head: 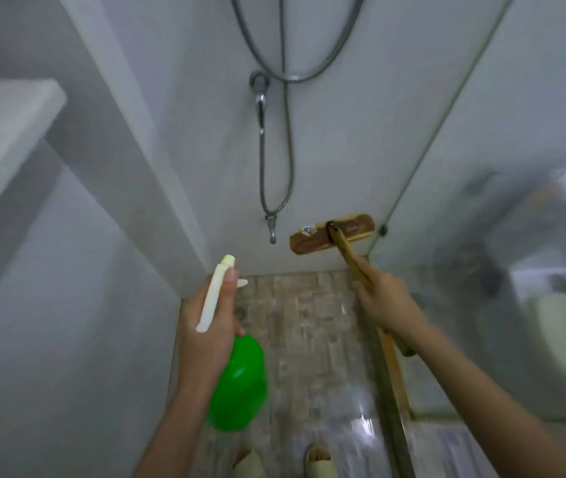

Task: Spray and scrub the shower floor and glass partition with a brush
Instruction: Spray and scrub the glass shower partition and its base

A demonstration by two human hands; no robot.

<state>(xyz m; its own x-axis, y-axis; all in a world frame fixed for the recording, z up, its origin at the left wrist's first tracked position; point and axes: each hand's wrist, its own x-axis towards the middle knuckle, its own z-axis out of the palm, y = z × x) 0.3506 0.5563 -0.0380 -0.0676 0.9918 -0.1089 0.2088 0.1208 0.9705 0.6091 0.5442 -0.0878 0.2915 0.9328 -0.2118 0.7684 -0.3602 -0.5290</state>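
Shower back wall (326,150) fills the upper view, pale and plain. The glass partition (475,188) runs down the right side and meets the wall at the far corner; what lies behind it is blurred.

Shower floor (309,326) – small mottled stone tiles, wet shine near the entrance.

Long-handled brush (309,241): its wooden head sits low on the back wall, just above the floor and near the corner with the glass. I cannot tell whether the bristles touch the wall. The handle slopes back toward me.

Green spray bottle (240,384) hangs over the left part of the floor, with its white trigger head aimed at the back wall.

Left hand (212,326) – fingers wrapped round the bottle neck, thumb lying up along the trigger head. Right hand (385,301) is curled tight round the brush handle.

Grey shower hose (286,139) loops down the wall to a small tap (272,232) left of the brush head.

Two pale slippers (321,460) at the bottom edge.
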